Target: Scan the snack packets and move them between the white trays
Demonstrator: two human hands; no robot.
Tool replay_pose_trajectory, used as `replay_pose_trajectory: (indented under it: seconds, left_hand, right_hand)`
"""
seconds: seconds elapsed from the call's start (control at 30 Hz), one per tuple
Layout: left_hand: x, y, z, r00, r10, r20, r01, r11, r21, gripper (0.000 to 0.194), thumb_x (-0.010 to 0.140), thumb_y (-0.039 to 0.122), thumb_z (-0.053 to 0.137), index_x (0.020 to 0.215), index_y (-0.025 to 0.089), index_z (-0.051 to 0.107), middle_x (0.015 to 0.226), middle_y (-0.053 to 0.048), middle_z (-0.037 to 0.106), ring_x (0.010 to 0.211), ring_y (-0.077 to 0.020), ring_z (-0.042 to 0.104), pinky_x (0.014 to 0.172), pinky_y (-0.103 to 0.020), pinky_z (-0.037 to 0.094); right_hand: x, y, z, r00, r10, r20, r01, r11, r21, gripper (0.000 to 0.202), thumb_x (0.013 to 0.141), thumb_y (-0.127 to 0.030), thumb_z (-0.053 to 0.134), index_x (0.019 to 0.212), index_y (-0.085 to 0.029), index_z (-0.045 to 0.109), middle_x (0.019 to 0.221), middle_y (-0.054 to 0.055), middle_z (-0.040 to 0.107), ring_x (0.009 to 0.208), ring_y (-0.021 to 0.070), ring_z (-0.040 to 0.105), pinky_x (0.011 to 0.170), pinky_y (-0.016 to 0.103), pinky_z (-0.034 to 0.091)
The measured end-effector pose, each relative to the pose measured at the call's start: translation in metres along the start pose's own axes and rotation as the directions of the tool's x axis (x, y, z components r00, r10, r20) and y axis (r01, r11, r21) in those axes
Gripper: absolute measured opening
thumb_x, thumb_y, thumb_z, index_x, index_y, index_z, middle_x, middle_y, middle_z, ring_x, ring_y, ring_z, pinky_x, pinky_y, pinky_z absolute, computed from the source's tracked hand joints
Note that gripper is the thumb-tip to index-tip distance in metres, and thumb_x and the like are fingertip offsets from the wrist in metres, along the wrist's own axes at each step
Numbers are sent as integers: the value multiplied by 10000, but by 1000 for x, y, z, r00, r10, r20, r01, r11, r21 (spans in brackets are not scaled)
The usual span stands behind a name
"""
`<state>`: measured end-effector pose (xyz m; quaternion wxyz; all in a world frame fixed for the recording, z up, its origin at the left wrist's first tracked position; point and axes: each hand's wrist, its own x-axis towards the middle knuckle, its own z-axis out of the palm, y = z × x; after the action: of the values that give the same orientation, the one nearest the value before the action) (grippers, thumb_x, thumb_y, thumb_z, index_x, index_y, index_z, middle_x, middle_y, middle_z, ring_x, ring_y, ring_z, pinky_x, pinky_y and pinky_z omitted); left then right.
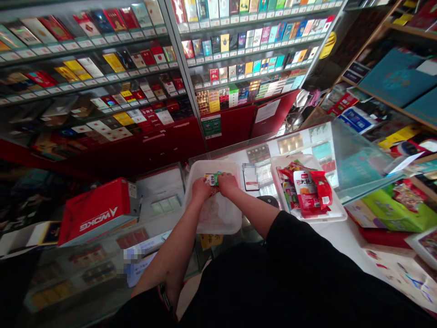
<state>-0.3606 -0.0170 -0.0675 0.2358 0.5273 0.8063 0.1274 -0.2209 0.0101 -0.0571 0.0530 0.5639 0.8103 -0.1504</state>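
Both my hands are inside a white translucent plastic tub (232,221) on the glass counter. Between them is a small green and white snack packet (213,179). My left hand (201,189) grips its left end, fingers closed. At the right end, my right hand (227,183) has its fingers curled round the packet. Some small reddish packets (214,191) show below it in the tub, too small to make out. To the right stands a white tray (336,212) heaped with red and white snack bags (305,189).
A phone-like object (251,177) lies between tub and tray. On the left is a red shoe box (95,212). Shelves of cigarette packs (246,41) line the wall behind the glass counter (358,159). A green carton (392,209) stands at the right.
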Motion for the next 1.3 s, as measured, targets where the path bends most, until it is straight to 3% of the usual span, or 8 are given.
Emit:
replay_pose_trajectory:
  seconds: [0.17,0.37,0.57,0.73,0.97,1.17,1.3]
  left_hand:
    - [-6,-3,-3,1000,-23,-16,22,999,-39,431,820,101,587,1218,135,748,1227,-143,760,1147,-263,704,993,-340,518]
    - [-17,-7,-8,997,47,-56,-51,996,-80,388,786,86,603,1116,180,784,1129,-106,793,1065,-248,721,966,-331,527]
    - [-30,-7,-23,985,110,-132,-109,994,18,243,837,201,606,984,180,798,1094,-119,766,1070,-255,685,981,-344,505]
    - [-45,0,-37,968,173,-183,-193,976,-97,208,846,227,617,975,200,778,1037,-72,770,996,-237,691,937,-324,507]
    - [-70,20,-57,980,99,-175,-152,934,-324,167,842,230,641,949,206,767,935,-4,781,883,-191,692,849,-272,521]
    - [-76,28,-56,972,121,-200,-196,888,-417,161,829,241,641,939,194,748,928,-11,776,859,-177,692,844,-271,527]
    - [-82,45,-55,969,146,-201,-223,867,-446,286,825,235,656,1105,204,712,966,-11,770,867,-172,701,844,-277,539]
  right_hand:
    - [-9,-1,0,1000,-29,9,29,1000,5,300,1003,-163,455,1187,-135,690,1223,204,694,1125,300,652,921,401,508]
    - [-20,-3,-7,999,-34,-3,34,999,18,334,1025,-161,420,1168,-133,721,1179,193,734,1098,288,691,924,386,511]
    - [-27,1,-27,999,-39,-10,40,999,33,312,1016,-216,473,1137,-156,754,1141,199,749,1097,269,702,947,363,505]
    - [-34,9,-46,998,-60,-5,60,997,39,284,981,-227,528,1129,-172,765,1130,179,757,1062,280,714,910,357,516]
    - [-48,44,-72,988,-134,-83,143,982,123,275,923,-208,596,1135,-229,771,1151,110,765,1076,251,692,928,306,488]
    - [-65,81,-83,975,-125,-186,170,954,249,425,879,-98,564,1257,-239,699,1153,33,770,1064,202,684,939,277,475]
    - [-81,99,-86,964,-112,-241,185,934,307,416,879,-102,580,1268,-225,658,1113,19,772,1035,186,679,936,282,473]
